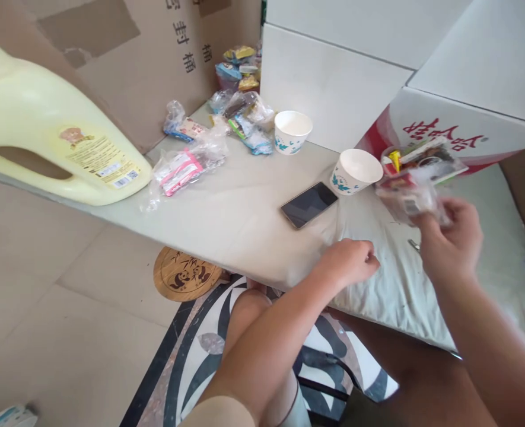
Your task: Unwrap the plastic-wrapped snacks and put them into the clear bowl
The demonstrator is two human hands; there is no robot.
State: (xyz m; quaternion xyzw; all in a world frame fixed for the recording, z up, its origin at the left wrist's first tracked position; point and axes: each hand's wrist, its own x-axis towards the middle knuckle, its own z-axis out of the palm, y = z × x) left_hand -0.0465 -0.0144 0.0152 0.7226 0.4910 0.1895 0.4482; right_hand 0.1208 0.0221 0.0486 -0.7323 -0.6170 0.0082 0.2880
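My right hand [453,237] pinches a clear plastic snack packet [411,196] with red and white print, blurred by motion. It is held above the cloth at the right, before a pile with a dark-printed packet [438,159]. My left hand [351,260] is curled closed at the cloth's front part; whatever its fingers enclose, if anything, is hidden. Beyond that hand lies a black-screened phone [309,205]. A white paper cup [355,172] with blue-green leaves stands just behind the phone, and a second paper cup [292,131] is farther back. A small metallic object [414,244] lies near my right wrist.
A large pale-yellow jug [44,118] stands at the left edge. Several wrapped snacks, including a pink packet [182,172], lie at left and back. Cardboard [146,53] and white boxes [333,89] wall the back. Below is a round wooden stool top [184,276].
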